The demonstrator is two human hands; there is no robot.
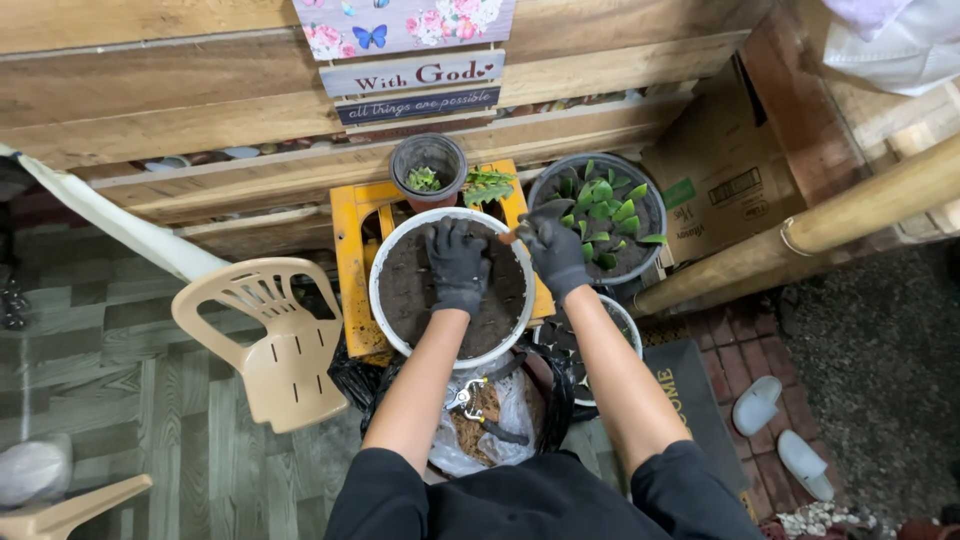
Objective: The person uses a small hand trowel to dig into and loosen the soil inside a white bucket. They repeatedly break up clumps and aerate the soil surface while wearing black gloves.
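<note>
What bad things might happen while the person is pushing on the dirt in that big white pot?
The white pot sits on a small yellow stool; the left hand pressing down on the soil might tip it. Soil may spill over the rim. The right hand at the pot's edge is close to the grey pot of green plants and might bump their leaves.

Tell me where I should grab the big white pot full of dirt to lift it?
Probably take the white pot by its rim, one hand on its left edge and one on its right. It is round, wide and full of soil, so a single grip could tip it. The left hand presses the soil; the right hand is at the far right rim.
</note>
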